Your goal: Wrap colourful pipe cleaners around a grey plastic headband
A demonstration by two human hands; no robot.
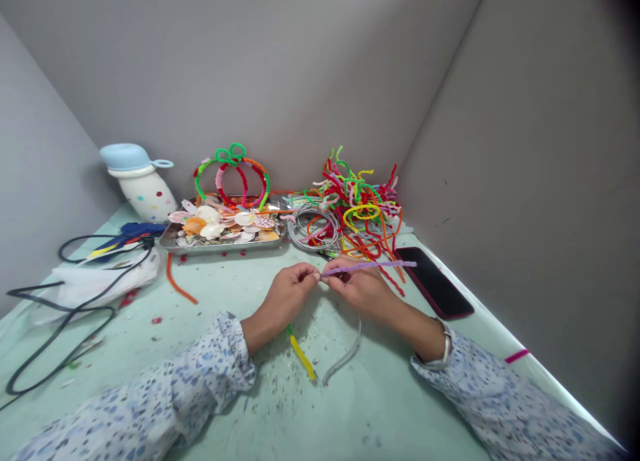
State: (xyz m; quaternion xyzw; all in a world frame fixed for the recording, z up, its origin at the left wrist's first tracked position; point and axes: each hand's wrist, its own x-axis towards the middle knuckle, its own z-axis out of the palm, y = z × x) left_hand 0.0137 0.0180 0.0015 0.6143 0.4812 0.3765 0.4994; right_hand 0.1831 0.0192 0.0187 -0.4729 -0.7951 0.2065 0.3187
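A purple pipe cleaner lies level between my two hands, its free end pointing right over the phone. My left hand pinches its left tip with closed fingers. My right hand is curled round the stem just beside that tip. Both hands rest low over the pale green table. Below them lie a yellow pipe cleaner and a curved grey-white piece.
A tangle of coloured pipe cleaners is piled behind my hands, next to a grey wire coil. A metal tray of shells, a pipe-cleaner hoop, a spotted jug, black cables, a phone surround the spot.
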